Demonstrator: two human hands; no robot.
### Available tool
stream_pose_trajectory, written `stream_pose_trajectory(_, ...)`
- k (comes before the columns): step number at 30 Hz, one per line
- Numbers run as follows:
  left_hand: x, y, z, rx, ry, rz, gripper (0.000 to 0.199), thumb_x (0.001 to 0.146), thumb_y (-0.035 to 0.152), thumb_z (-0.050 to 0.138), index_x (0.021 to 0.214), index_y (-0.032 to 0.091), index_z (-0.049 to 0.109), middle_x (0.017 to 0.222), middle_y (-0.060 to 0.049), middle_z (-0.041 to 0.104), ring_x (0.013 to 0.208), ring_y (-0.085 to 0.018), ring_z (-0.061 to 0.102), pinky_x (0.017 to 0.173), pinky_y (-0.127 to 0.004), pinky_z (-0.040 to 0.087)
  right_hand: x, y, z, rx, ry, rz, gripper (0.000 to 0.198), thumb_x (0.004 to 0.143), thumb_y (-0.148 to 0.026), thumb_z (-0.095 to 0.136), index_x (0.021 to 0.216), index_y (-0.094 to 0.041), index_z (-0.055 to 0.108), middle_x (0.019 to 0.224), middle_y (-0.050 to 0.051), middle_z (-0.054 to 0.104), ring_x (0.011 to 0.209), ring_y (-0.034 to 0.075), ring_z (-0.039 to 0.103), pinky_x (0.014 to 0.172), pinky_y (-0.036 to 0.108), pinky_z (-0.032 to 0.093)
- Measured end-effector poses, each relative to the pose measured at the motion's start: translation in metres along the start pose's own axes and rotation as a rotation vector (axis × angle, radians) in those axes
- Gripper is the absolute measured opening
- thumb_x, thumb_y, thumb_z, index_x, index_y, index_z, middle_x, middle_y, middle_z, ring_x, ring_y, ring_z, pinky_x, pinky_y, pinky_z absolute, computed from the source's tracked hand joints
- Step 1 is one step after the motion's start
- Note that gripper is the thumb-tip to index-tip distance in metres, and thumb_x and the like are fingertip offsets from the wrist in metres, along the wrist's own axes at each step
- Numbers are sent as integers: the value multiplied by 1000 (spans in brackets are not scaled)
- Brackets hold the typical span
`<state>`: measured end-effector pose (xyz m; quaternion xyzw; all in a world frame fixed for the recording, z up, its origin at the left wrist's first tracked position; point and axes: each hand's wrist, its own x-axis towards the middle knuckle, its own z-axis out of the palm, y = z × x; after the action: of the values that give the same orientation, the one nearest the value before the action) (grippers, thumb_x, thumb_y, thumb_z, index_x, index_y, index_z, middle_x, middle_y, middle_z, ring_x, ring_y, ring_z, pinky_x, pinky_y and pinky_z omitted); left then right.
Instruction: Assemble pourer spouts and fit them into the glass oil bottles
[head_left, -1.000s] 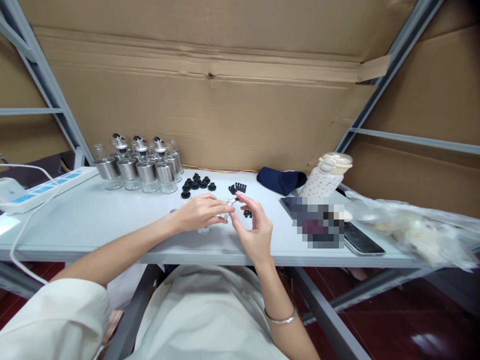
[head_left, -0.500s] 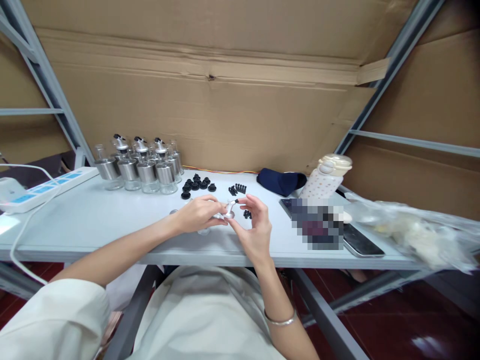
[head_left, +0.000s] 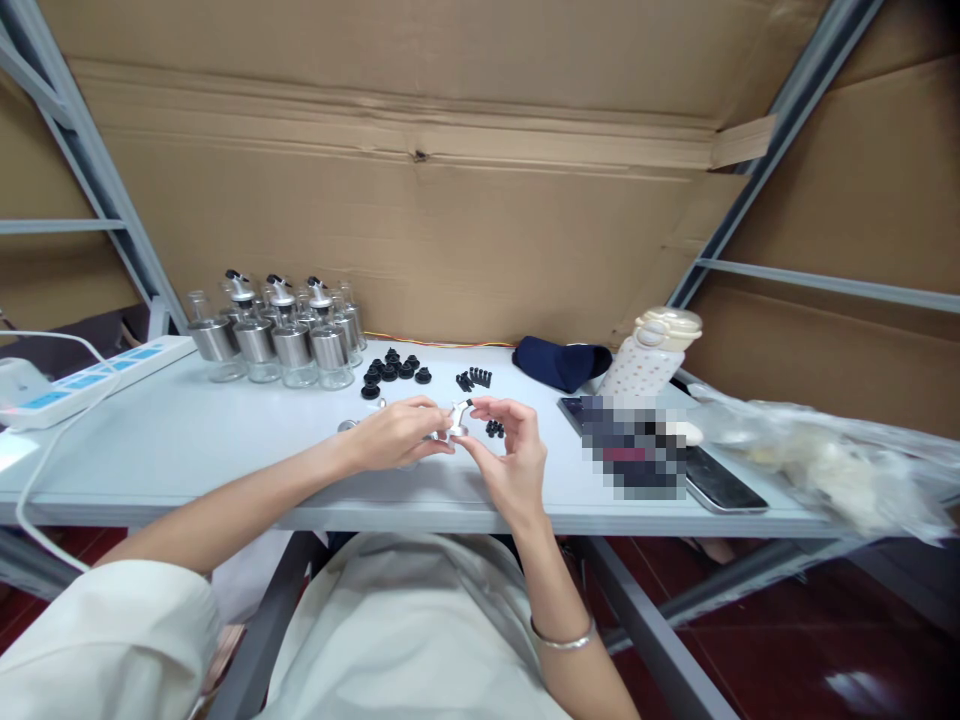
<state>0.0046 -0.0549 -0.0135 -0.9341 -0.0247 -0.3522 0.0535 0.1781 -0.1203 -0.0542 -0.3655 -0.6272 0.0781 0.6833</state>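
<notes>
A silver pour spout (head_left: 458,420) with a black tip is held between my two hands above the front of the table. My left hand (head_left: 397,434) is closed at the spout's left side, fingertips and thumb pressed together near its base. My right hand (head_left: 513,452) pinches it from the right, thumb at the flared base and fingers curled by the black tip. Behind my left wrist, silver pieces (head_left: 347,425) are partly hidden. Black ribbed stoppers (head_left: 391,370) lie beyond my hands. Small black pieces (head_left: 475,378) are in a group to their right, and more small black parts (head_left: 495,429) lie behind my right fingers.
Several glass bottles with steel sleeves (head_left: 294,348) stand at the back left, some topped with spouts. A power strip (head_left: 97,380) lies far left. On the right are a navy cloth item (head_left: 561,364), a dotted bottle (head_left: 643,362), a phone (head_left: 724,482) and a plastic bag (head_left: 832,465).
My right fingertips have come in slightly toward the spout's black tip. A bit more of a silver piece shows behind my left hand. Both hands stay in nearly the same place.
</notes>
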Motion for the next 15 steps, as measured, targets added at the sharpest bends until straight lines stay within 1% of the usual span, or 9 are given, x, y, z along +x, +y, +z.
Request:
stream_pose_trajectory(4, 0, 2, 0, -8, -10, 8, 14, 93, 26, 50, 91, 14, 57, 80, -7, 68, 73, -15, 62, 72, -27, 52, 2, -1, -3, -17, -26, 28, 37, 73, -17, 73, 98, -24, 46, 98, 4, 65, 88, 17, 63, 81, 36, 51)
stream_pose_trajectory(6, 1, 2, -1, -10, -14, 1, 14, 92, 26, 51, 91, 14, 58, 81, -7, 68, 74, -15, 62, 73, -28, 52, 2, -1, -2, -13, -35, 31, 36, 74, -19, 72, 99, -24, 47, 97, 3, 65, 86, 17, 62, 83, 37, 51)
stream_pose_trajectory(9, 2, 1, -2, -15, -20, -19, 14, 92, 27, 52, 95, 14, 58, 85, -7, 70, 76, -15, 63, 76, -29, 53, 2, -3, 0, 49, -35, 10, 41, 77, -19, 69, 110, -25, 47, 106, 5, 61, 85, 16, 63, 84, 37, 52)
stream_pose_trajectory(12, 3, -1, -3, 1, -14, -14, 17, 93, 29, 50, 100, 15, 58, 89, -8, 71, 77, -15, 66, 82, -32, 52, 2, -5, 2, 104, -37, -6, 46, 76, -22, 70, 117, -26, 47, 119, 9, 53, 97, 18, 62, 83, 36, 55)
stream_pose_trajectory(13, 3, -1, -3, 13, -7, -1, 18, 93, 29, 49, 101, 15, 57, 89, -8, 72, 76, -15, 66, 83, -33, 52, 1, -5, 2, 106, -48, 1, 45, 76, -23, 70, 116, -26, 49, 121, 10, 53, 100, 19, 62, 83, 36, 55)
stream_pose_trajectory(15, 3, -2, -3, 45, -7, 35, 18, 94, 30, 48, 99, 16, 58, 89, -7, 72, 75, -14, 67, 83, -33, 52, 1, -4, 2, 87, -80, 28, 39, 78, -24, 69, 114, -24, 53, 117, 9, 58, 100, 20, 62, 84, 37, 55)
